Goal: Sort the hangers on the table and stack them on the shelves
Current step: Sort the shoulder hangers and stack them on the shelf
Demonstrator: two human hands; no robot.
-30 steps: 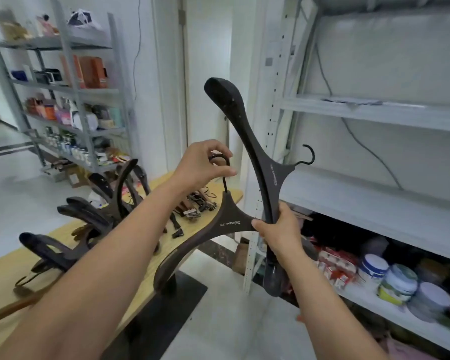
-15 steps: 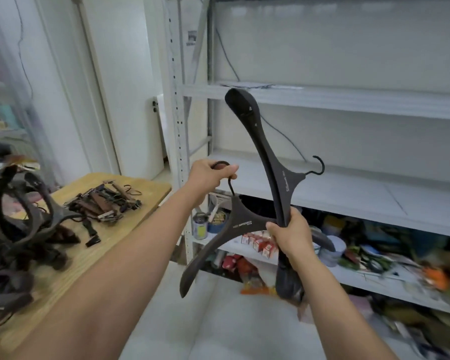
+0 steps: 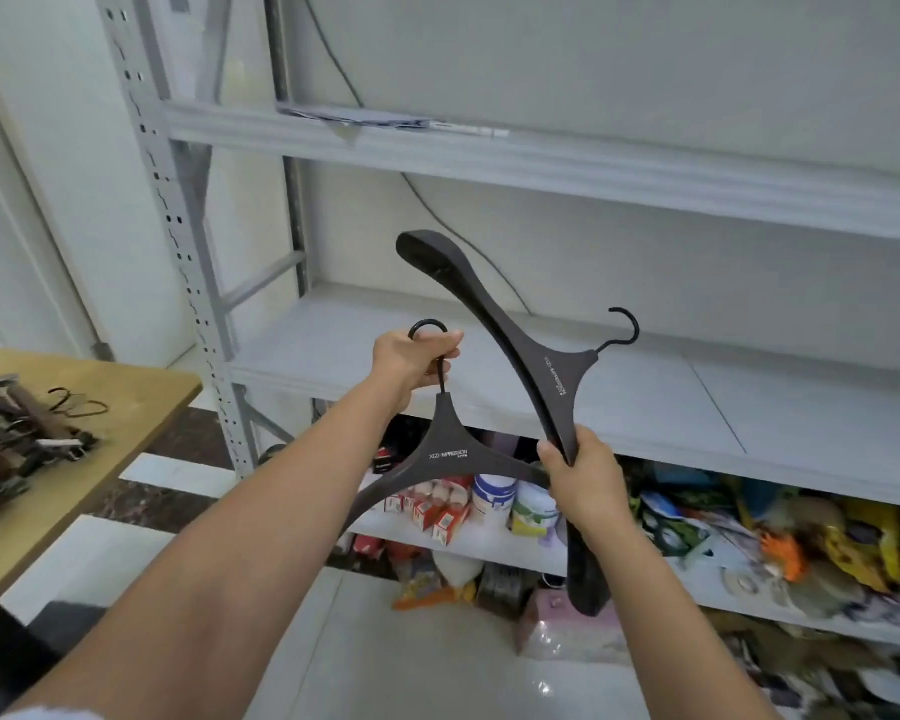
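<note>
I hold two dark wide-shouldered hangers in front of a grey metal shelf unit. My left hand grips the hook of the lower hanger, which hangs level with white lettering facing me. My right hand grips an arm of the second hanger, which stands nearly upright with its hook pointing right, and also touches the lower hanger's right arm. Both hangers are in the air just in front of the bare middle shelf.
A wooden table at the left carries a pile of clip hangers. The upper shelf holds flat papers. The lower shelf is crowded with cans, boxes and packets. The floor is glossy white tile.
My view has swung right from the table to the shelf unit. Both hands carried the two hangers closer to the middle shelf, keeping the same grips.
</note>
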